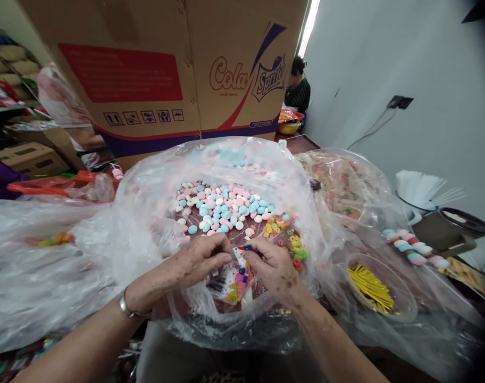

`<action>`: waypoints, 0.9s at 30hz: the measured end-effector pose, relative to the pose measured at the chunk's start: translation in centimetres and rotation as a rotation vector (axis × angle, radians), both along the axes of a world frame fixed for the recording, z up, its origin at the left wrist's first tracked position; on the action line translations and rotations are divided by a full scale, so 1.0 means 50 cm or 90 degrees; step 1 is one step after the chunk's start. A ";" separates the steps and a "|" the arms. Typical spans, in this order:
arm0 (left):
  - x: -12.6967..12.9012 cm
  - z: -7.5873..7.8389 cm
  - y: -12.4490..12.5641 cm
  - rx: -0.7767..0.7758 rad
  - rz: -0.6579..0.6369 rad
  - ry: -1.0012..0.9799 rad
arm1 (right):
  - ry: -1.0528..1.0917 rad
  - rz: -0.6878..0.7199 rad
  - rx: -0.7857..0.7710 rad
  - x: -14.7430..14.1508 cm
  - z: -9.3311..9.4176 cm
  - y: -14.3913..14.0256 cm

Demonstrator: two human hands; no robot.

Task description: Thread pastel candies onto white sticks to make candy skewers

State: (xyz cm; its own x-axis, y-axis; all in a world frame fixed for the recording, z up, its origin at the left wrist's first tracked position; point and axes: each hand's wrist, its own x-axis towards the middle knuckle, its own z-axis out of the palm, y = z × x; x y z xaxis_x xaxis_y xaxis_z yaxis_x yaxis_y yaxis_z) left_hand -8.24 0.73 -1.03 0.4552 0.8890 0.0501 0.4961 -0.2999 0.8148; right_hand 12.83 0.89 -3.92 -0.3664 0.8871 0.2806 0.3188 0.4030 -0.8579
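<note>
My left hand point(194, 260) and my right hand point(272, 266) meet over a large clear plastic bag point(147, 191) full of small sweets. Both pinch the top of a small printed packet point(232, 279) that hangs between them, white with colourful marks. Just beyond my fingers lies a heap of pink, blue and white round candies point(222, 205). To the right of it sit yellow, green and red ring-shaped candies point(284, 236). A metal bracelet circles my left wrist.
A big Cola Sprite cardboard box point(166, 69) stands behind the bag. Right: another bag of candy point(338, 186), a bowl of yellow twist ties point(370, 287), a skewer of pastel marshmallows point(412, 247), white paper slips point(420, 189). A person point(296, 88) sits far back.
</note>
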 end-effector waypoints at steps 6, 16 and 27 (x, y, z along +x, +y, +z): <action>0.038 -0.013 -0.005 0.032 -0.014 -0.015 | -0.044 -0.078 0.184 0.025 0.004 -0.013; 0.071 -0.024 -0.001 -0.065 -0.042 -0.095 | -0.060 -0.120 0.395 0.062 0.000 -0.019; 0.091 -0.084 -0.023 -0.027 0.065 -0.120 | -0.197 -0.399 0.279 0.306 0.032 -0.034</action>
State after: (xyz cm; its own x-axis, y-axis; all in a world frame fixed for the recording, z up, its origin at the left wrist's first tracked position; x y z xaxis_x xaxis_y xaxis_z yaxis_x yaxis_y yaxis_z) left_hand -3.67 -0.40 -5.21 0.3485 0.9332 0.0874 0.3596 -0.2192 0.9070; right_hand 28.10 -0.81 -2.33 0.0432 0.7859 0.6169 0.7918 0.3496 -0.5008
